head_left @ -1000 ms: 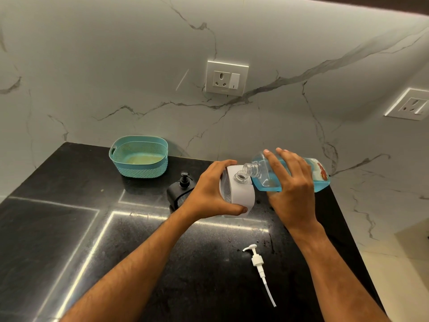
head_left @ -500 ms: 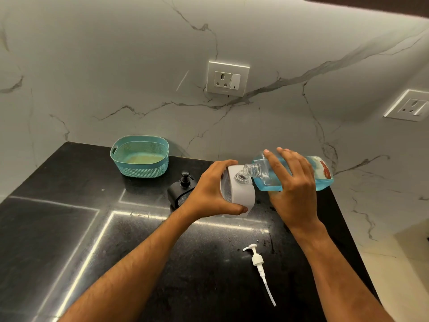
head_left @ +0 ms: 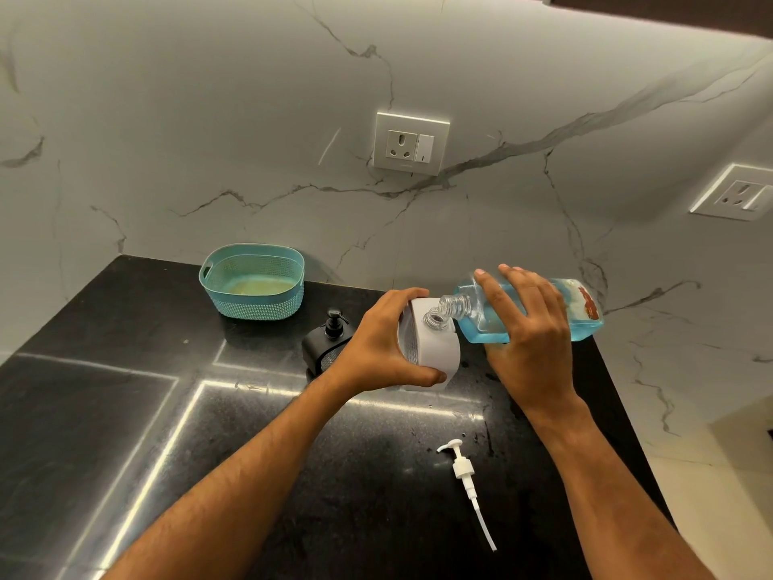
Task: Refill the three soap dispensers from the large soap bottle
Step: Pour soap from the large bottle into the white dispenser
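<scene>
Soap bottle (head_left: pixel 539 313) tipped over white dispenser (head_left: pixel 431 349).

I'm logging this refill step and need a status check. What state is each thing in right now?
Large soap bottle: uncapped, tipped nearly flat, mouth over the white dispenser's opening.
White dispenser: open, pump off.
White pump: lying on the counter.
Black dispenser: pump on, standing.
Teal basket: upright.
Left hand: grips the white dispenser.
Right hand: grips the bottle.
</scene>
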`<control>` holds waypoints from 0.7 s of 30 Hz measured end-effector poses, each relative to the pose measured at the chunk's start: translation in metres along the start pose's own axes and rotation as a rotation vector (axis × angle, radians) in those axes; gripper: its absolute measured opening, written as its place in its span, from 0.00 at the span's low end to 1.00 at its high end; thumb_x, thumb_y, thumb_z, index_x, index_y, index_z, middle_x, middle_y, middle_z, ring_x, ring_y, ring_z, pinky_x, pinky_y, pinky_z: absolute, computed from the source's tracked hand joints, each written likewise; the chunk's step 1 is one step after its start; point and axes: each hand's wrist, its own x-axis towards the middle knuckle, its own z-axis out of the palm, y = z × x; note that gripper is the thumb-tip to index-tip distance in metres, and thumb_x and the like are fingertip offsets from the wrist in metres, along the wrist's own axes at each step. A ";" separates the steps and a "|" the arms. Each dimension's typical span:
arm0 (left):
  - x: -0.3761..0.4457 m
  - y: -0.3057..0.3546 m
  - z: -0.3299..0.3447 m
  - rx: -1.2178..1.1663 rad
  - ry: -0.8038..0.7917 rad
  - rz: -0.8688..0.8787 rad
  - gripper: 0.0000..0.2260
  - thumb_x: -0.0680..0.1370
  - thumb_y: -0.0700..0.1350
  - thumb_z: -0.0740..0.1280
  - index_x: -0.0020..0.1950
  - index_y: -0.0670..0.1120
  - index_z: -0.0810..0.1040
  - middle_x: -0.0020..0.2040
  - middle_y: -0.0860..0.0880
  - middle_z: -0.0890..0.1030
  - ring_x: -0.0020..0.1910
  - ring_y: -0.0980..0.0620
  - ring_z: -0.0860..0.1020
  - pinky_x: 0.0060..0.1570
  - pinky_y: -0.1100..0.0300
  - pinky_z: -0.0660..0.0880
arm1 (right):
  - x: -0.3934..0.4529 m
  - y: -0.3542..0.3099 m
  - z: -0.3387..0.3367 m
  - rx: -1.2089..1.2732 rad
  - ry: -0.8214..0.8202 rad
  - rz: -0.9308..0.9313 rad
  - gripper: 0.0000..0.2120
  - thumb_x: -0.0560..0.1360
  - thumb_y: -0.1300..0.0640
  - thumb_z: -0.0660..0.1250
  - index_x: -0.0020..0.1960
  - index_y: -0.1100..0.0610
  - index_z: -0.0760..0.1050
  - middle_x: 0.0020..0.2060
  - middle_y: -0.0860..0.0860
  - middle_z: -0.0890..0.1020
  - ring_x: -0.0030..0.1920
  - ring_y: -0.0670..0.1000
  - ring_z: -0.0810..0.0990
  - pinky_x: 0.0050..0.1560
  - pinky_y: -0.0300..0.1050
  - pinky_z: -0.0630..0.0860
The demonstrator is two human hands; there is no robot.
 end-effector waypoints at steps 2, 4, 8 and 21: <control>0.000 0.000 0.000 -0.001 -0.001 0.000 0.45 0.63 0.55 0.84 0.75 0.48 0.69 0.66 0.53 0.75 0.65 0.54 0.75 0.66 0.55 0.77 | 0.000 0.001 0.000 -0.003 0.000 -0.003 0.43 0.65 0.63 0.84 0.76 0.53 0.69 0.70 0.60 0.75 0.71 0.64 0.72 0.69 0.68 0.72; 0.000 0.001 0.000 -0.004 -0.002 0.000 0.45 0.63 0.55 0.83 0.75 0.47 0.69 0.66 0.52 0.75 0.65 0.53 0.75 0.66 0.56 0.77 | 0.000 0.001 -0.001 -0.007 0.004 -0.007 0.43 0.65 0.63 0.84 0.76 0.53 0.70 0.70 0.60 0.76 0.71 0.64 0.72 0.69 0.68 0.72; 0.001 0.001 0.001 -0.005 -0.002 -0.001 0.45 0.63 0.55 0.84 0.75 0.48 0.69 0.66 0.53 0.75 0.65 0.53 0.75 0.66 0.56 0.77 | 0.001 0.001 -0.002 -0.018 0.002 -0.010 0.44 0.64 0.64 0.84 0.76 0.54 0.70 0.70 0.60 0.75 0.71 0.63 0.72 0.70 0.67 0.71; 0.001 -0.001 0.002 0.004 0.021 0.016 0.45 0.62 0.54 0.85 0.75 0.48 0.70 0.65 0.53 0.75 0.65 0.54 0.75 0.65 0.55 0.77 | 0.002 0.001 -0.004 -0.025 0.006 -0.014 0.42 0.65 0.64 0.83 0.75 0.54 0.71 0.69 0.60 0.76 0.71 0.63 0.72 0.72 0.63 0.69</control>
